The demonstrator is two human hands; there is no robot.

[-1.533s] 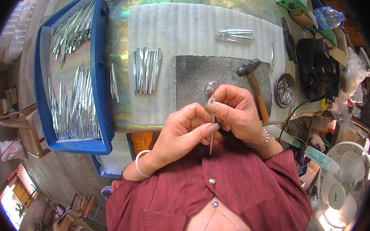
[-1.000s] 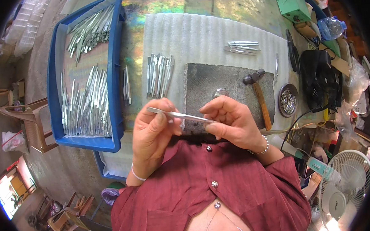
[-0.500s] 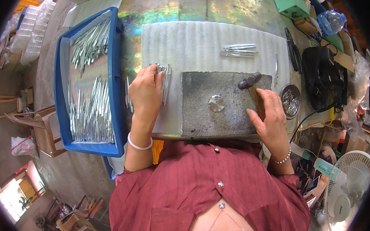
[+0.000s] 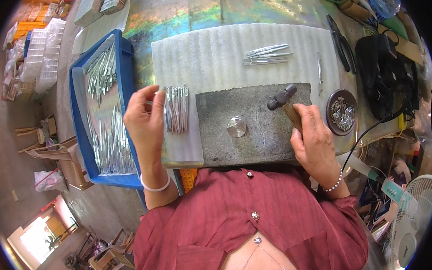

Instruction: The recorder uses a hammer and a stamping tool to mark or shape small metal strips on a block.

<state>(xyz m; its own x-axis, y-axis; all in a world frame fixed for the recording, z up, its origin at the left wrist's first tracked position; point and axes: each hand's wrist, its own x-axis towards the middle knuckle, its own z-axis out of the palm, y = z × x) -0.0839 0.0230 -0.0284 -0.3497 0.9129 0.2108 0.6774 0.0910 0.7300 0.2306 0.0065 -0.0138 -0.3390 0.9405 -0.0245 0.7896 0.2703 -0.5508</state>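
Observation:
My right hand (image 4: pixel 315 135) grips the wooden handle of a small hammer (image 4: pixel 282 97), its dark head above a dark stone block (image 4: pixel 256 147). On the block lies a round, shiny metal disc (image 4: pixel 237 127). My left hand (image 4: pixel 145 120) is bent in a pinch at the left edge of a row of slim silvery metal pieces (image 4: pixel 176 110). A bit of silver glints between its thumb and fingers; whether that piece is held or lies behind is unclear. Farther back, a small stack of similar pieces (image 4: pixel 268 55) rests on a white foam sheet (image 4: pixel 211 56).
At left stands a blue tray (image 4: pixel 128 66) with many slim metal pieces. To the right are a round dish (image 4: pixel 342 112) of small metal parts, black-handled pliers (image 4: pixel 341 45), a black device with a cable (image 4: pixel 376 80), and a fan (image 4: pixel 414 222).
My left hand has shifted from over the row of metal pieces to its left edge, uncovering the row. The hammer stays in my right hand. The whole view has shifted slightly.

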